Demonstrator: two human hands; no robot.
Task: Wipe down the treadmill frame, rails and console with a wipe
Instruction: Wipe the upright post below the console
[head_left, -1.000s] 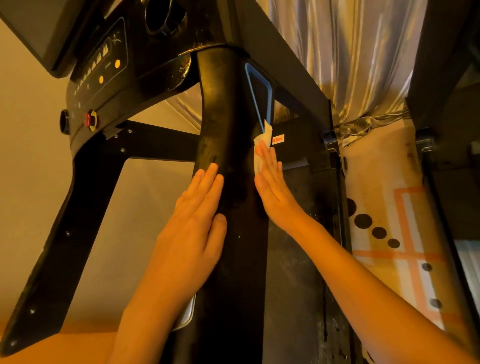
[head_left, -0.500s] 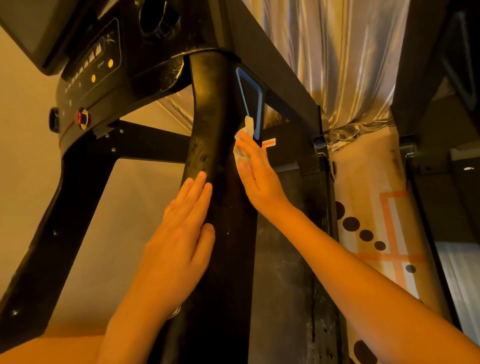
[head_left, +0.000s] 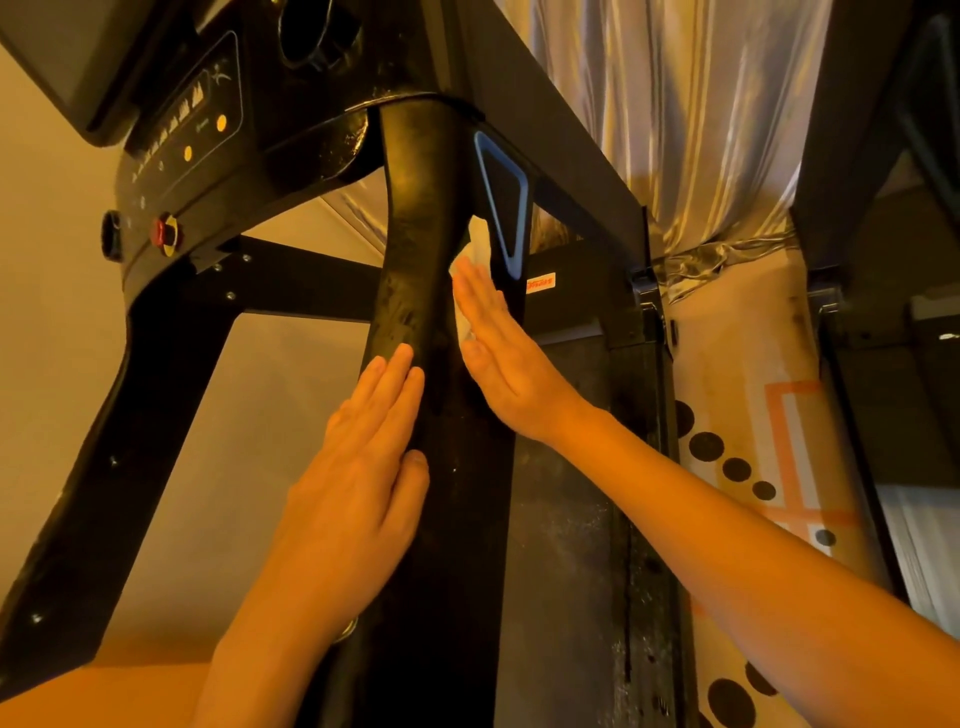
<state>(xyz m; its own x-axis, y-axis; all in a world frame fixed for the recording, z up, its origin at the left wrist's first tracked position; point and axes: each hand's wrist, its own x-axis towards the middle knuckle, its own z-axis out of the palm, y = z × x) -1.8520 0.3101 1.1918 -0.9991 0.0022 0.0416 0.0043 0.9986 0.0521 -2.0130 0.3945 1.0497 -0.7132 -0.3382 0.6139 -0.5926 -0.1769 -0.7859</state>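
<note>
In the head view, I see the treadmill's black rail (head_left: 415, 234) running from the bottom centre of the frame up to the console (head_left: 208, 130) at upper left. My left hand (head_left: 358, 483) lies flat on the rail's left face, fingers (head_left: 400, 374) straight and together, holding nothing. My right hand (head_left: 498, 358) is on the rail's right side, its fingers straight and together as well, pressing the white wipe (head_left: 475, 249) against the rail. The wipe bunches out above the fingertips, just beside a blue-edged triangular panel (head_left: 501, 208).

The one container is a round cup holder (head_left: 317, 36) in the console at the top of the frame. Its inside is dark, and I cannot tell what it holds.

A red button (head_left: 165, 232) sits on the console's lower left edge. Right of the rail, the dark belt (head_left: 566, 519) runs down the frame with a side edge beside it. Beyond that lies a pale floor mat (head_left: 737, 364) with black dots. A shiny curtain (head_left: 675, 104) hangs at upper right. There is open space between the rail and the slanted left frame leg (head_left: 104, 441).
</note>
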